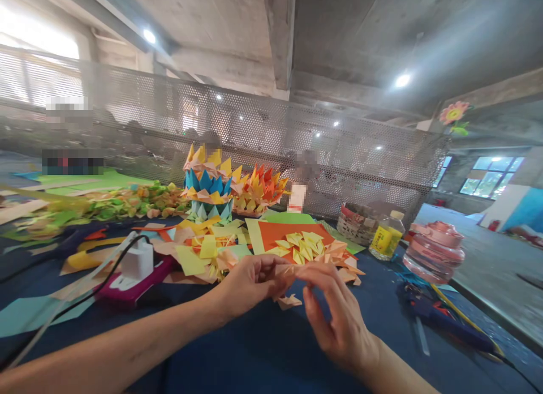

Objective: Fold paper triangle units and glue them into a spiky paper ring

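Observation:
Both hands meet above the blue tabletop (237,354), pinching a small peach-coloured folded paper piece (287,274). My left hand (248,286) closes on its left side, fingers curled. From the right, my right hand (335,309) grips its other end between thumb and fingers; part of the paper is hidden by the fingers. Just below lies a loose peach paper piece (289,302). Beyond my hands, yellow folded paper pieces (304,247) are heaped on an orange sheet (271,238), with peach folded pieces (341,253) at their right.
Behind stand layered folded-paper flowers (207,184). On the left are a magenta power strip (136,292) with a white charger (138,258) and cables. To the right are a yellow-labelled bottle (387,238), a pink jug (435,255) and a glue gun (449,320). A mesh partition (263,133) crosses behind.

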`<state>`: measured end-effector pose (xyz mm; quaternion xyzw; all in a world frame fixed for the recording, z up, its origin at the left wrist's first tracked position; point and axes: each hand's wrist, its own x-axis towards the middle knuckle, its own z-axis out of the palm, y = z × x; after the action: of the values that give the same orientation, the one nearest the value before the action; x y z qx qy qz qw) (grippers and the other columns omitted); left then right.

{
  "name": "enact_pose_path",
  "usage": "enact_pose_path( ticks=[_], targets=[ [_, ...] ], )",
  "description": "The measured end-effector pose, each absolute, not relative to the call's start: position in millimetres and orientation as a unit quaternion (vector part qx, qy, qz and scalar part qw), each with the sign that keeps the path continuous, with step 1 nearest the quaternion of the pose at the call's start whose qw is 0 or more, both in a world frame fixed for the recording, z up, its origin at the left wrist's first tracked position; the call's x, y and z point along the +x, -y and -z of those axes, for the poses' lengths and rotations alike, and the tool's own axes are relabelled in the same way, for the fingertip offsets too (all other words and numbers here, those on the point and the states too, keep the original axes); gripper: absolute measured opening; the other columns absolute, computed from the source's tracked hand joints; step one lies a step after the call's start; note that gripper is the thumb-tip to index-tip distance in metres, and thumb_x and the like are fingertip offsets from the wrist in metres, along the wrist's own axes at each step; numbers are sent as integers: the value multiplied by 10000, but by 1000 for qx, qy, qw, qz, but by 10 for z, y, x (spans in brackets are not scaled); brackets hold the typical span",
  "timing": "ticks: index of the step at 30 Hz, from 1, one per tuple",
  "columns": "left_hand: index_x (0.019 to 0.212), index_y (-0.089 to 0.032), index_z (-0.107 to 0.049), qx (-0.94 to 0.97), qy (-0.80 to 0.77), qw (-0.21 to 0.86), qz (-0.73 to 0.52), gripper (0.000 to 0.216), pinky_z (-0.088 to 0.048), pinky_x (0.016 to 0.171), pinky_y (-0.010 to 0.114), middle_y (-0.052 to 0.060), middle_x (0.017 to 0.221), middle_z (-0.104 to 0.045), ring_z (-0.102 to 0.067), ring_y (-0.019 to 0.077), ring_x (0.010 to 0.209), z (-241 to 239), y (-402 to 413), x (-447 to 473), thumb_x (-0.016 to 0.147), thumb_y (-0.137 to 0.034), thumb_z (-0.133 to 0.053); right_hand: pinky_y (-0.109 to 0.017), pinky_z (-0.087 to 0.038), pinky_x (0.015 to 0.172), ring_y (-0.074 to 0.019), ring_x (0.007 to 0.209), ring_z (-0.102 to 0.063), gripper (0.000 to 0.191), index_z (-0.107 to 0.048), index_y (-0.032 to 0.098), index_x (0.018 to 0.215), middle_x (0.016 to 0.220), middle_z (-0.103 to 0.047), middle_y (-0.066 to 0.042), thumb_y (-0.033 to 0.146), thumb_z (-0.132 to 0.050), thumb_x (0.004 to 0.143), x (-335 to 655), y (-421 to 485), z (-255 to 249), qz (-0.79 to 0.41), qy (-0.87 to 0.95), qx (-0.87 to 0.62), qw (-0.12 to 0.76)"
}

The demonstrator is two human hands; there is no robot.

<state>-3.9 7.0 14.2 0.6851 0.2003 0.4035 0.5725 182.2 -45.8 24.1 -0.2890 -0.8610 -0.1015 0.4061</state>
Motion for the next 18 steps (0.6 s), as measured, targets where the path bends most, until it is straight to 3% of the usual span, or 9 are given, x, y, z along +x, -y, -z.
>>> enact_pose_path(
  ticks=[3, 8, 10, 15, 18],
  targets=[
    [1087, -141, -630, 758, -253, 444, -405, 330, -461, 672, 247, 35, 866, -679, -606, 149, 732, -128, -44, -62, 761, -145, -585, -295, -474, 836, -171, 934, -563, 240, -479, 213, 1152, 1065, -564, -67, 158, -454, 919, 1815, 428, -245, 53, 798, -393, 453],
    [1152, -197, -590, 845, -232, 262, -404, 462, -472, 786, 263, 30, 1019, -680, -624, 165, 861, -94, 10, -108, 728, -33, -505, -268, -479, 746, -159, 831, -578, 159, -553, 227, 1054, 929, -632, -19, 296, -511, 917, 1796, 358, -216, -60, 805, -435, 400],
    [1195, -205, -551, 854, -221, 243, -403, 463, -473, 804, 269, 34, 991, -674, -622, 167, 875, -84, 10, -113, 761, -51, -501, -267, -476, 733, -157, 804, -580, 169, -567, 216, 1040, 891, -640, -16, 294, -548, 891, 1783, 339, -200, -62, 798, -440, 407],
    [1173, -198, -518, 845, -241, 245, -410, 366, -467, 678, 249, -18, 735, -580, -566, 130, 664, -104, 10, -110, 817, -115, -496, -270, -478, 711, -160, 759, -604, 223, -596, 199, 1066, 840, -669, -19, 270, -593, 854, 1781, 304, -176, -46, 791, -441, 422],
    [1128, -182, -502, 838, -226, 274, -414, 305, -457, 667, 240, -44, 669, -499, -538, 123, 650, -130, 21, -118, 825, -144, -510, -268, -485, 699, -169, 752, -631, 151, -649, 192, 963, 812, -692, -30, 275, -610, 844, 1791, 299, -182, -52, 790, -442, 421]
  ],
)
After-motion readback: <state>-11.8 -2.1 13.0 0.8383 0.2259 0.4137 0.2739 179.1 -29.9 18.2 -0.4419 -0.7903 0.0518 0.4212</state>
